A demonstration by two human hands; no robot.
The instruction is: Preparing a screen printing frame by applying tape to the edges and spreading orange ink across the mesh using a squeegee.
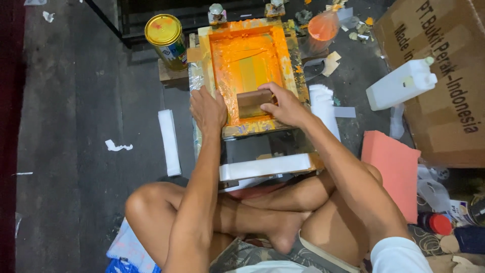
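Roughly centre of the head view, a wooden-framed printing screen coated in orange ink is set on a low stand on the dark floor, in front of crossed legs. A brown cardboard box is seen at right, a coral foam pad just beside the right knee, a white jug near the box, and a yellow-lidded can at the frame's far left corner. The left hand is laid flat on the frame's near left corner, open, nothing gripped. The right hand is closed around a squeegee, which rests on the mesh at the near end of the screen. The squeegee is judged light and stiff, likely slippery where inked; its clean upper wooden edge is best held. The mesh is judged taut but tearable.
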